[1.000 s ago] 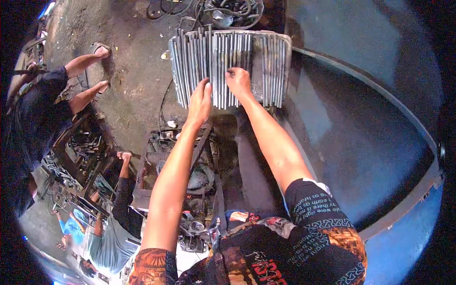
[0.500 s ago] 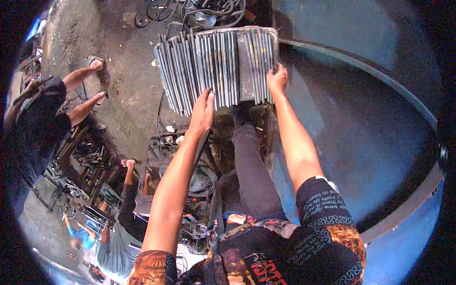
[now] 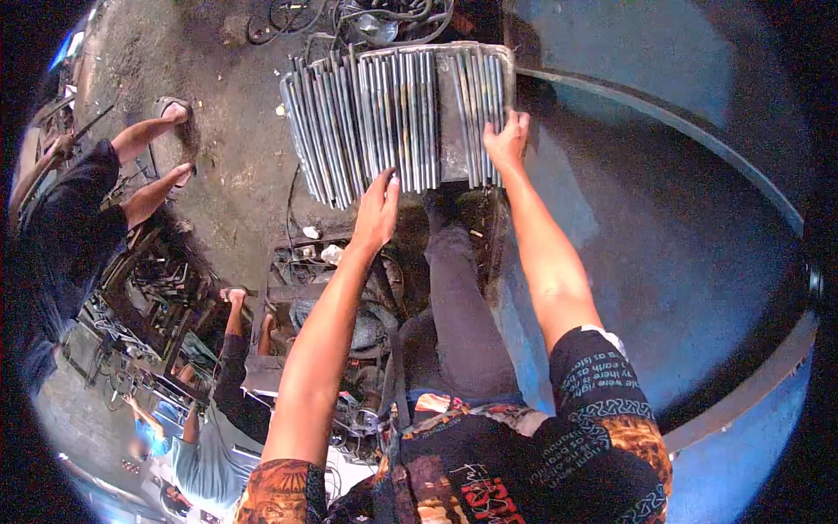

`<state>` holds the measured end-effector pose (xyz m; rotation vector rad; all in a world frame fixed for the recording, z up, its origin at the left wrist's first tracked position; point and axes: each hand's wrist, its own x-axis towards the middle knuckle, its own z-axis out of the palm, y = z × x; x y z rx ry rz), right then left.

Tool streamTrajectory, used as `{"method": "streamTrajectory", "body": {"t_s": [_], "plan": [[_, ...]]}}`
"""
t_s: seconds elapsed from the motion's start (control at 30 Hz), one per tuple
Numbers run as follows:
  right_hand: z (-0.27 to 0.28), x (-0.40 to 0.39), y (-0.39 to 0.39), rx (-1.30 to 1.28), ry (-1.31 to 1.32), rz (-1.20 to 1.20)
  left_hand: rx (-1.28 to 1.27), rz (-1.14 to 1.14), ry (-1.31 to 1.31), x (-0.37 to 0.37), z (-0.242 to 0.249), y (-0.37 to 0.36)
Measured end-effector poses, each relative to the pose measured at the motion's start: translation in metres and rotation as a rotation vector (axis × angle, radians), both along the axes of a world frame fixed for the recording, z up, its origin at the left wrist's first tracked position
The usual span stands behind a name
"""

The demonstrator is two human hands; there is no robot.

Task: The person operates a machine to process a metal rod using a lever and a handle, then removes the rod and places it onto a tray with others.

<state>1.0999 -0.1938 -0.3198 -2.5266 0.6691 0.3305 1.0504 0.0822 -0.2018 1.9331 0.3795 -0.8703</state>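
Observation:
Grey metal rods (image 3: pixel 397 122) lie side by side on a flat tray (image 3: pixel 453 162), with a gap between a wide left group and a narrower right group (image 3: pixel 478 113). My left hand (image 3: pixel 377 212) is at the lower ends of the left group, fingers stretched out and nothing visible gripped. At the right edge of the tray, my right hand (image 3: pixel 508 147) has its thumb over the outermost rods and its fingers bent round their side. The exact contact of those fingertips is partly hidden.
Coiled cables (image 3: pixel 393 19) lie beyond the tray. A large curved metal rim (image 3: pixel 663 109) runs along the right, over a blue surface. To the left stands a person in dark clothes (image 3: pixel 74 223); more people sit lower left, near a cluttered metal frame (image 3: pixel 166 279).
My right hand has shifted slightly left, its thumb further over the right group of rods. My left hand has moved slightly down and right along the rod ends.

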Motion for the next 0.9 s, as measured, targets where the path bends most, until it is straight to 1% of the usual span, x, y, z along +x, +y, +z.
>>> {"method": "streamTrajectory", "body": {"t_s": [0.07, 0.1, 0.13, 0.2, 0.23, 0.3, 0.47, 0.53, 0.57, 0.77, 0.83, 0.9], "plan": [[0.004, 0.004, 0.021, -0.035, -0.191, 0.202, 0.002, 0.004, 0.007, -0.002, -0.003, 0.002], [0.003, 0.006, 0.032, 0.083, -0.148, 0.235, -0.002, 0.008, 0.016, -0.003, -0.002, 0.003], [0.004, 0.004, 0.046, 0.030, -0.008, 0.232, -0.006, 0.012, 0.022, -0.002, -0.002, 0.004], [0.007, 0.006, 0.059, -0.064, 0.057, 0.314, -0.002, 0.012, 0.030, -0.002, -0.001, 0.007], [0.009, 0.009, 0.062, -0.060, 0.057, 0.313, 0.003, 0.012, 0.022, -0.002, -0.001, 0.008], [0.006, 0.011, 0.065, -0.105, 0.159, 0.284, 0.010, 0.010, 0.015, -0.001, -0.003, 0.012], [0.010, 0.018, 0.062, -0.070, 0.208, 0.250, 0.010, 0.049, 0.034, -0.002, -0.003, 0.017], [0.007, 0.019, 0.064, -0.116, 0.239, 0.255, 0.036, 0.028, 0.038, -0.005, -0.004, 0.019], [0.014, 0.024, 0.065, -0.090, 0.295, 0.236, 0.041, 0.029, 0.028, -0.005, -0.002, 0.019], [0.011, 0.025, 0.071, -0.129, 0.298, 0.192, 0.038, 0.050, 0.027, -0.006, 0.009, 0.019], [0.011, 0.023, 0.073, -0.124, 0.278, 0.218, 0.037, 0.057, 0.040, -0.007, 0.012, 0.020], [0.012, 0.020, 0.076, -0.129, 0.227, 0.244, 0.055, 0.046, -0.005, -0.011, 0.009, 0.021]]}}
